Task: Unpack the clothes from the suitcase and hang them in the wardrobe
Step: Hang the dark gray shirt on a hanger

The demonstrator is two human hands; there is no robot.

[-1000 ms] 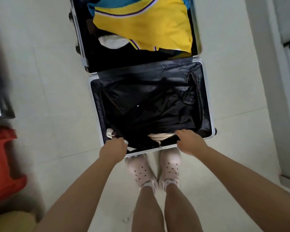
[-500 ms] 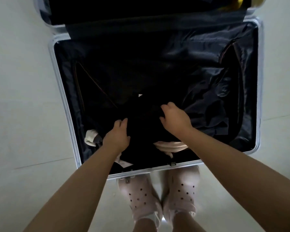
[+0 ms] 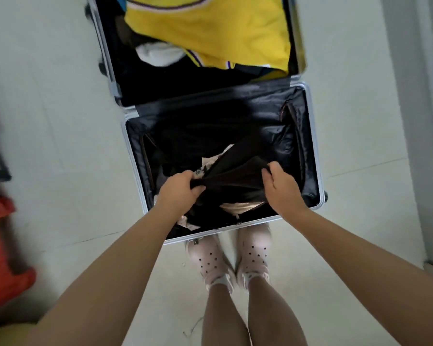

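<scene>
Open silver-framed hard suitcase (image 3: 315,146) on floor; left hand (image 3: 179,189) and right hand (image 3: 283,187) over its near half, fingers curled pinching black fabric garment (image 3: 235,176); yellow jersey (image 3: 210,28) in far half.

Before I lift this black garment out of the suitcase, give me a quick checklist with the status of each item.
1. Left hand grips the black garment: ok.
2. Right hand grips its other edge: ok.
3. Garment raised off the pile between the hands: ok.
4. Garment free of the pale clothes beneath: cannot tell, its lower part blends into dark fabric.
5. Suitcase lies fully open on the floor: ok.
6. Wardrobe and a hanger ready: cannot tell, neither is in view.
</scene>
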